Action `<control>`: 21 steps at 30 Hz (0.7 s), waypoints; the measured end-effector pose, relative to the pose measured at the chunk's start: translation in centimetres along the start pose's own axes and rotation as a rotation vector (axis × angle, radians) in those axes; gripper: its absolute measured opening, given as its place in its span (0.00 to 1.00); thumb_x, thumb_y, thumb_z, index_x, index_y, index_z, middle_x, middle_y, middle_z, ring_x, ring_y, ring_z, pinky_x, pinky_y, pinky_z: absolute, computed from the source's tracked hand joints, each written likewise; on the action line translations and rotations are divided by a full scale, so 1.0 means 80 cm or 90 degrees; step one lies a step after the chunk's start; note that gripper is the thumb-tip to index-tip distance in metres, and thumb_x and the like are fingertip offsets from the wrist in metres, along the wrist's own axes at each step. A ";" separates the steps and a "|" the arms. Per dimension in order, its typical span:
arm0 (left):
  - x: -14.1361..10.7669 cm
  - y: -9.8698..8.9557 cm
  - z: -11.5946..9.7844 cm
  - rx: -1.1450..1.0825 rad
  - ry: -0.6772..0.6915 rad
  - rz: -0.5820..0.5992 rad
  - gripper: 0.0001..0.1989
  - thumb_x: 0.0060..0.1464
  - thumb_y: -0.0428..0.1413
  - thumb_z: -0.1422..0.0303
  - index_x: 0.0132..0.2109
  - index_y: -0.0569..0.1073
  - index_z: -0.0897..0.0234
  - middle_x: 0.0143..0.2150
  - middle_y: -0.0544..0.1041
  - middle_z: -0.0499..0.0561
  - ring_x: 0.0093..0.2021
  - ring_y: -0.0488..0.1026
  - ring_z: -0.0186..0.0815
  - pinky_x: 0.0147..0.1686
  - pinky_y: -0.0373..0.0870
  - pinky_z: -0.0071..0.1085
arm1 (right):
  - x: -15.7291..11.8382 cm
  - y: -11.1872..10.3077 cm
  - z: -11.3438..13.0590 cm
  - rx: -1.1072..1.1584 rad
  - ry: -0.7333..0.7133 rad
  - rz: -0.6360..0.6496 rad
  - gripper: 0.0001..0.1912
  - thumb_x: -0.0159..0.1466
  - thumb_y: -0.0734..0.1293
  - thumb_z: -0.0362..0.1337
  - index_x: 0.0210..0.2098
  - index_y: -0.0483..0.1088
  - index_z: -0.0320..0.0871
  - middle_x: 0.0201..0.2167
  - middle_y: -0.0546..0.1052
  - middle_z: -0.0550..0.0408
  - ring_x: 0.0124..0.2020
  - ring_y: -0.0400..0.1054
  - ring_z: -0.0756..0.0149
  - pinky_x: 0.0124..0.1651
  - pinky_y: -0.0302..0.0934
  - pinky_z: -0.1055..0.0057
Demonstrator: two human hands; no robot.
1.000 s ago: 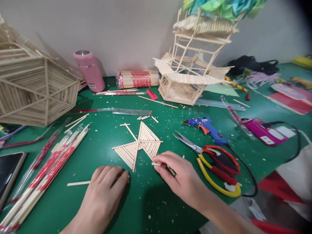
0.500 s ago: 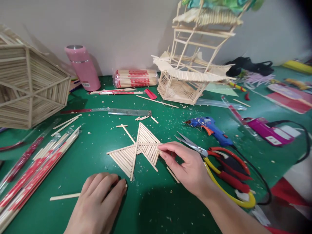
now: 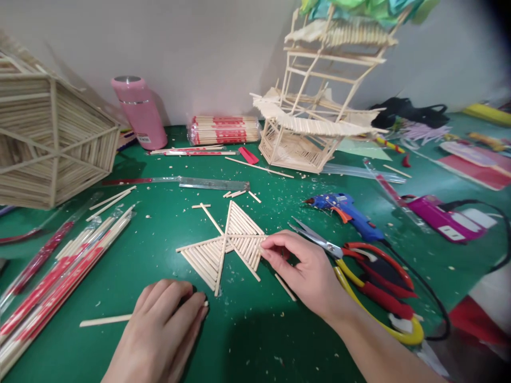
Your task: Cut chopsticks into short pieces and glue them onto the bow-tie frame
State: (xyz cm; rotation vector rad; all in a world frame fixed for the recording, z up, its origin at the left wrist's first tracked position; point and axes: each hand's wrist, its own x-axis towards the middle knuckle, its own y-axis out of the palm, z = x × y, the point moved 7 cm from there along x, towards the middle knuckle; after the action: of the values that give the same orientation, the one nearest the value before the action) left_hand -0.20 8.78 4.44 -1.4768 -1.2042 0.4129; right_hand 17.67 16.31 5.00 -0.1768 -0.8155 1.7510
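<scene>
A flat frame of crossed wooden sticks (image 3: 244, 226) lies on the green table, with rows of shorter sticks filling several of its wedges. My right hand (image 3: 303, 263) pinches the frame's right-hand tip between thumb and fingers. Below and left of the frame, my left hand (image 3: 163, 319) rests on the table, its fingers curled round a wooden stick (image 3: 106, 321). That stick pokes out to the left of the hand, and a small pale end shows by the fingertips. Beneath my right hand lies a short loose stick (image 3: 285, 287).
Scissors (image 3: 319, 239), yellow-and-red-handled pliers (image 3: 383, 298) and a blue glue gun (image 3: 343, 207) lie at right. Packaged chopsticks (image 3: 72, 271) lie left. Behind stand a pink flask (image 3: 139, 114), a stick tower (image 3: 303, 127) and a large stick panel (image 3: 56, 138).
The view has shifted very slightly. Both hands keep almost the same places, and the frame shows no clear movement on the table.
</scene>
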 end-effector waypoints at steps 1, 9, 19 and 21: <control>0.001 0.000 0.000 -0.004 0.009 0.009 0.07 0.56 0.49 0.72 0.39 0.70 0.61 0.34 0.71 0.50 0.32 0.67 0.34 0.32 0.64 0.30 | 0.000 0.002 0.001 0.000 -0.001 0.004 0.04 0.61 0.62 0.31 0.34 0.68 0.44 0.30 0.72 0.57 0.30 0.66 0.71 0.32 0.64 0.73; 0.000 -0.002 -0.001 -0.020 0.001 0.014 0.08 0.54 0.51 0.72 0.41 0.71 0.63 0.35 0.72 0.52 0.34 0.67 0.35 0.33 0.65 0.32 | 0.007 0.009 0.029 -0.033 -0.015 0.099 0.06 0.62 0.61 0.33 0.34 0.69 0.44 0.31 0.73 0.56 0.33 0.68 0.69 0.35 0.64 0.71; 0.007 -0.016 0.003 0.005 0.005 -0.039 0.09 0.55 0.51 0.69 0.43 0.70 0.63 0.36 0.71 0.51 0.36 0.67 0.35 0.36 0.63 0.31 | 0.035 0.029 0.029 -0.060 -0.080 0.165 0.05 0.61 0.62 0.32 0.33 0.70 0.43 0.31 0.71 0.56 0.34 0.64 0.70 0.35 0.59 0.72; 0.021 -0.017 0.002 0.007 0.011 -0.031 0.08 0.55 0.51 0.71 0.42 0.70 0.64 0.36 0.71 0.51 0.35 0.66 0.35 0.34 0.63 0.31 | 0.032 0.032 0.026 -0.077 -0.086 0.156 0.06 0.62 0.61 0.33 0.34 0.71 0.43 0.31 0.70 0.55 0.35 0.64 0.68 0.36 0.59 0.70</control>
State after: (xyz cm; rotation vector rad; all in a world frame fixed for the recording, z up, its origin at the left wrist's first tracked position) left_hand -0.22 10.07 6.23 -1.4364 -1.2199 0.3724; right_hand 13.72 17.40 5.73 -0.2510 -1.0345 1.9601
